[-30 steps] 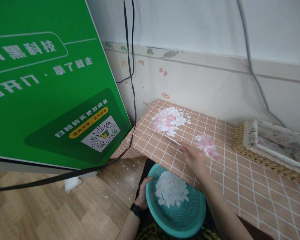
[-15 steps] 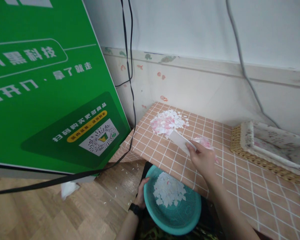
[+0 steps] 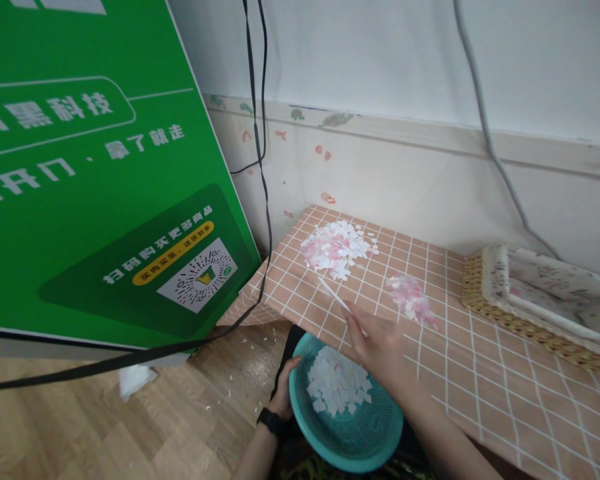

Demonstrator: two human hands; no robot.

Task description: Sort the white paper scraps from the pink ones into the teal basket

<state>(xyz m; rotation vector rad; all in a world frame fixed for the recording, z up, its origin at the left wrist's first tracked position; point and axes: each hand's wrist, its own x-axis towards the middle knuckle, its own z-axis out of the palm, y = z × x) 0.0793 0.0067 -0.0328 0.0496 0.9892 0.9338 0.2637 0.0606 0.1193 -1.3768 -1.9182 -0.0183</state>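
Note:
My right hand [image 3: 377, 337] pinches a flat white strip [image 3: 335, 293], which now shows nearly edge-on. Its far end points at the near side of a heap of white and pink paper bits [image 3: 337, 247] on the table; I cannot tell whether they touch. Right of the hand lies a smaller pile of pinkish bits [image 3: 411, 300]. My left hand [image 3: 284, 390], a black band on its wrist, grips the left rim of a teal plastic colander [image 3: 347, 450] below the table edge. White paper pieces [image 3: 337, 380] lie inside it.
A checked brown cloth covers the table [image 3: 460, 363]. At its right stands a lined wicker basket [image 3: 535, 333]. A green cabinet [image 3: 105, 220] is at left, with a black strap [image 3: 266, 200] hanging before it. Paper scraps and a white bag [image 3: 136, 380] lie on the wood floor.
My right hand has moved left and toward me, and the strip has turned from broadside to edge-on. The pinkish pile is now uncovered. My left hand and the colander have hardly moved.

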